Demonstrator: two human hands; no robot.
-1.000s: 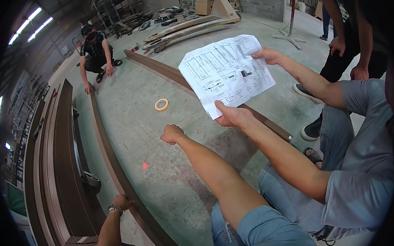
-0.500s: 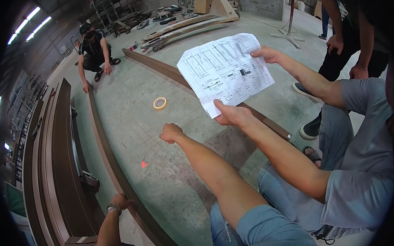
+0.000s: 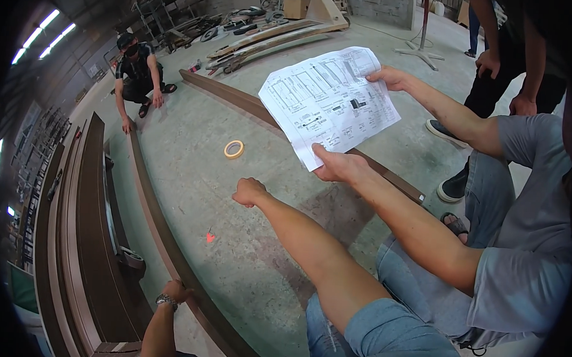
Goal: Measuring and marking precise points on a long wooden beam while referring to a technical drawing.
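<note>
My left hand, with a metal watch at its wrist, is closed over the edge of a long brown metal profile lying on the floor. Its fingertips are partly hidden. In mid-air over the floor, my right hand is curled into a loose fist, and nothing shows in it. Ahead of that fist lies a roll of yellow tape. A person seated at my right holds up a white sheet of technical drawings in both hands. At the far left, a crouching person's hand touches the profile's other end.
A second brown profile runs across the floor behind the paper. Brown profiles are stacked at the left. A small red scrap lies on the floor. A pallet truck stands at the back, and another person stands at the right.
</note>
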